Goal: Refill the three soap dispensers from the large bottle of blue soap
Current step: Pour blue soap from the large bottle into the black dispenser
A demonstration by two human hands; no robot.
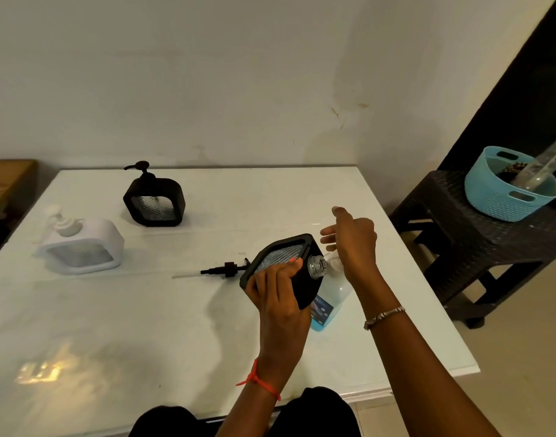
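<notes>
My left hand (278, 294) grips a black square soap dispenser (305, 279), lifted and tilted with its open clear neck pointing right. Its black pump (224, 269) lies on the white table (144, 326) just left of it. My right hand (349, 239) hovers with relaxed fingers over the top of the large bottle of blue soap (328, 302), which stands partly hidden behind the dispenser and my wrist. A second black dispenser (153, 200) and a white dispenser (81, 247) stand on the table's left half with pumps on.
A dark wicker stool (478, 247) stands right of the table and carries a light blue basket (507, 193) with a clear tube in it. A wall runs close behind the table. A wooden surface (5, 181) shows at far left.
</notes>
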